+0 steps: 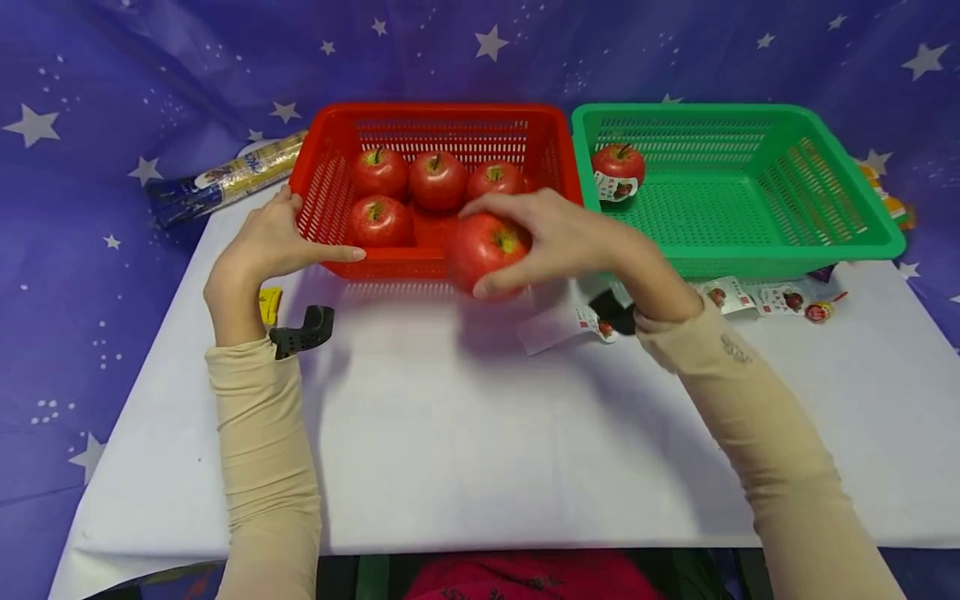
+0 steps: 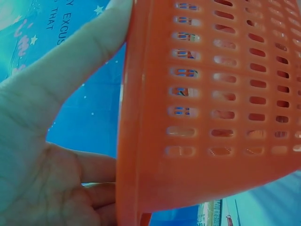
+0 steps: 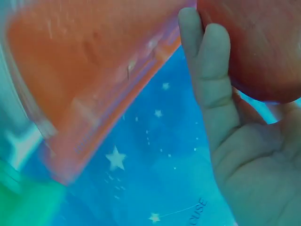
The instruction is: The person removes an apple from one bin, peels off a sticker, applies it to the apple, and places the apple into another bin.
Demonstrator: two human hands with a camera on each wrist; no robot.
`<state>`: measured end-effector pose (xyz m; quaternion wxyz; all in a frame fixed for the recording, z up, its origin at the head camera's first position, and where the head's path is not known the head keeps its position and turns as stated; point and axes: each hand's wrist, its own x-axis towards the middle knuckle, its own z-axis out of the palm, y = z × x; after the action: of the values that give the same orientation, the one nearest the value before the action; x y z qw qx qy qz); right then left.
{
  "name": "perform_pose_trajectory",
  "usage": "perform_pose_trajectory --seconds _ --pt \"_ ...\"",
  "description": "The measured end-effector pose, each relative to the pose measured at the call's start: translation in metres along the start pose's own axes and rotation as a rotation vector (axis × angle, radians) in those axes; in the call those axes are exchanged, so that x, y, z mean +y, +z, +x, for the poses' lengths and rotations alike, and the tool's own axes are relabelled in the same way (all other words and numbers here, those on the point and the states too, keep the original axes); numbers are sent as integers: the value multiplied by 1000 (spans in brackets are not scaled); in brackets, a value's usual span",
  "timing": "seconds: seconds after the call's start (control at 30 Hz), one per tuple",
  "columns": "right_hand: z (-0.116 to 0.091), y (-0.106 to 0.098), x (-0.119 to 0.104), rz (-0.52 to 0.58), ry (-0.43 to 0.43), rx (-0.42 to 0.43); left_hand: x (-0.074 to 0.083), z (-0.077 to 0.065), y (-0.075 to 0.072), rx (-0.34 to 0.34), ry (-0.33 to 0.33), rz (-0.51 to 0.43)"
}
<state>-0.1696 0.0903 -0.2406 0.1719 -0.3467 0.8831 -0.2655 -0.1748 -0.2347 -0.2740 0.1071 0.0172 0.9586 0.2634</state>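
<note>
At the bottom middle of the frame is a bit of red shirt, by the near edge of the white table. Two tan sleeves come up from the lower left and lower right. On the right, paper stickers lie on the table near a lollipop.

The right hand, in the middle of the frame, is bent around a big red apple. Its thumb is low on the apple and its fingers are over the top. The apple is up at the front edge of the red basket; I cannot tell if they touch. The left hand, left of the middle, grips that basket's left front corner, thumb spread wide along the rim and fingers round the side.

Four more apples sit inside the red basket. One apple with a sticker sits in the left end of the green basket, upper right. Behind everything hangs a blue cloth with stars.
</note>
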Motion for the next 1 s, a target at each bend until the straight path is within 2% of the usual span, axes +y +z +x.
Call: perform_pose_trajectory --seconds 0.13,0.23,0.33,0.43,0.5,0.57,0.6,0.63,0.7,0.77,0.83,0.9,0.93,1.0 --pt "-45 41 20 59 -36 56 2 3 2 17 16 -12" --pt "-64 63 35 52 -17 61 2 5 3 29 20 -11" --pt "-72 79 43 32 30 48 1 3 4 37 17 -5" --pt "-74 91 46 -34 78 42 4 -4 6 55 25 13" --pt "-73 97 45 -62 106 47 12 -12 7 70 63 33" --pt "-70 102 45 -74 125 61 26 -19 9 99 137 35" --pt "-68 103 45 -74 131 70 35 -23 11 120 202 26" --pt "-67 105 45 -69 133 77 46 -27 15 138 282 19" --pt "-66 107 45 -58 133 83 69 -35 29 134 489 -5" --pt "-67 104 47 -36 108 88 91 -41 48 56 697 -29" --pt "-71 98 53 -10 69 101 110 -44 70 -103 853 -32" --pt "-78 86 60 45 36 133 123 -44 90 -275 897 -8" --pt "-82 79 64 81 32 156 127 -44 100 -342 880 23" --pt "-92 67 77 134 53 221 131 -39 116 -429 828 88"
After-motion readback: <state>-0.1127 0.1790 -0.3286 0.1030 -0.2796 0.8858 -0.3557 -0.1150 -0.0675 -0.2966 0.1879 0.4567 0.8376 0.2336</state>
